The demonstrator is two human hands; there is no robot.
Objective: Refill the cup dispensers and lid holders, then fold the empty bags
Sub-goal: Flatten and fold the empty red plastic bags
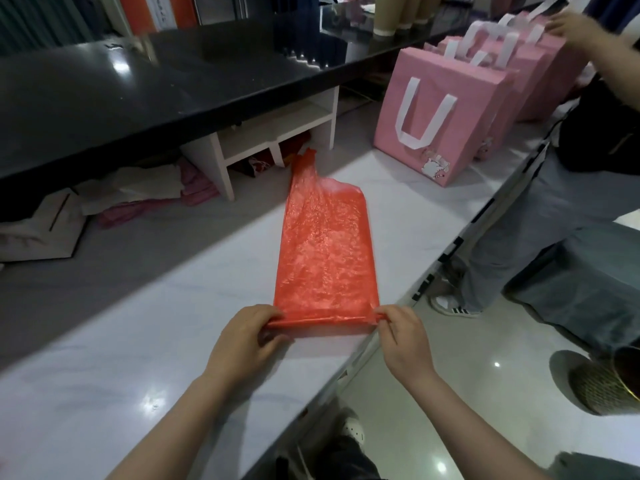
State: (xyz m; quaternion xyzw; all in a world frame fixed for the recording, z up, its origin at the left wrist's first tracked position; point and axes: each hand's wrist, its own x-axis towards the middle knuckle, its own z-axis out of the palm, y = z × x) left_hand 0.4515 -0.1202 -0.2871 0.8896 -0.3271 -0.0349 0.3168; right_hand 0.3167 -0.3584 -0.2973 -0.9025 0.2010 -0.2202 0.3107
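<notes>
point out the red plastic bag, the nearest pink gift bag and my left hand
red plastic bag (pixel 325 251), head view, middle of the flat sheet
nearest pink gift bag (pixel 460 109), head view, front face
left hand (pixel 242 337), head view, back of hand

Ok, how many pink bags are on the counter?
3 can be told apart, in a row on the white counter: nearest pink bag, a second behind it, a third under another person's hand. More may be hidden.

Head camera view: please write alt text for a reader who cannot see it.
Both hands, left hand and right hand, pinch the near corners of a flattened red plastic bag on a white marble counter, its near edge rolled over. Pink paper bags stand farther along, where another person handles them.
</notes>
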